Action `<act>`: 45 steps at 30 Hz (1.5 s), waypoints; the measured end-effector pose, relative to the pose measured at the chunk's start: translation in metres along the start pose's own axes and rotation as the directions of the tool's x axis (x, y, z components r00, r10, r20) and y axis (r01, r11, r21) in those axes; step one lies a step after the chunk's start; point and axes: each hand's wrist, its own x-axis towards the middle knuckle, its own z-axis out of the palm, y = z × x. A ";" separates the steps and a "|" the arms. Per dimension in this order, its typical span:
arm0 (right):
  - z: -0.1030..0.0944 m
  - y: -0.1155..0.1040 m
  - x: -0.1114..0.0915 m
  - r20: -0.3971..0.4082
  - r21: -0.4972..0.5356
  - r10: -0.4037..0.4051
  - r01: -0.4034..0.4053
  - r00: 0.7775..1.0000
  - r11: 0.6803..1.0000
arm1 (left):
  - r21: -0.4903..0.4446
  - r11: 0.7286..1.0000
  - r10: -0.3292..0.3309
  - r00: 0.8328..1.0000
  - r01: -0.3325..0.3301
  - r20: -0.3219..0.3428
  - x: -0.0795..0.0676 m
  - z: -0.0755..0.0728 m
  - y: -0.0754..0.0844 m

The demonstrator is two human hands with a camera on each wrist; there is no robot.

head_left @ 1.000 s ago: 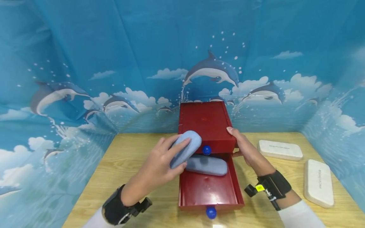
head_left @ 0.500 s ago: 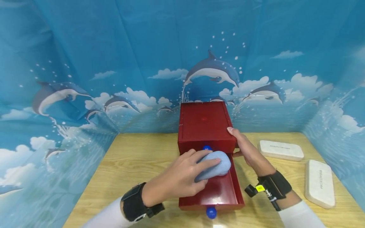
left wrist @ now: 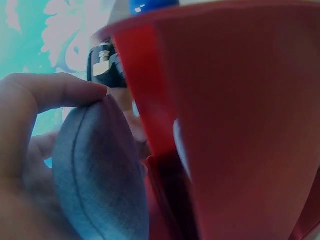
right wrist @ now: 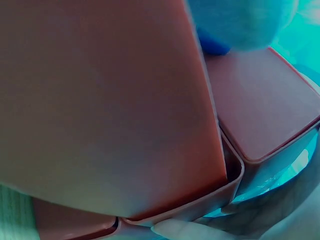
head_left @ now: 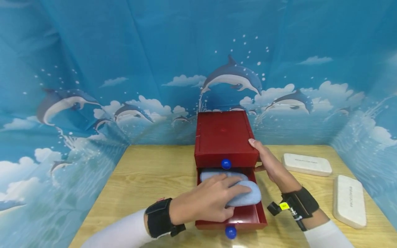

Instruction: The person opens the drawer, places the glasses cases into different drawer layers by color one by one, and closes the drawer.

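Observation:
A red two-drawer plastic cabinet (head_left: 221, 134) stands on the wooden table, its lower drawer (head_left: 231, 224) pulled out and its upper drawer closed. In my left hand (head_left: 214, 199) is a blue-grey fabric glasses case (head_left: 249, 196), pinched between thumb and fingers above the open drawer. The left wrist view shows this case (left wrist: 100, 170) tilted, its seam facing the camera. Behind it, a similar case (head_left: 211, 174) lies across the back of the drawer, partly covered by my left hand. My right hand (head_left: 273, 167) grips the cabinet's right side, thumb at the top edge.
Two white oblong boxes with dark lettering lie to the right: one box (head_left: 307, 164) behind, the other box (head_left: 350, 201) nearer. Blue knobs stick out from the upper drawer (head_left: 226, 164) and lower drawer front. A dolphin-print curtain (head_left: 155, 69) surrounds the table.
My left hand has carried the glasses case rightward and down, from the cabinet's left front to over the open drawer. The right hand keeps its place on the cabinet.

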 end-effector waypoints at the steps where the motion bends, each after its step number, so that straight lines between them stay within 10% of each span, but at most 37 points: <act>1: 0.000 0.000 0.000 0.001 0.002 0.001 -0.001 1.000 1.000 | 0.001 1.000 -0.001 1.000 0.001 0.012 0.001 0.002 0.000; 45: -0.001 -0.001 -0.001 -0.004 -0.024 0.009 -0.009 1.000 1.000 | -0.107 0.990 -0.053 0.956 0.087 0.288 0.004 0.030 -0.009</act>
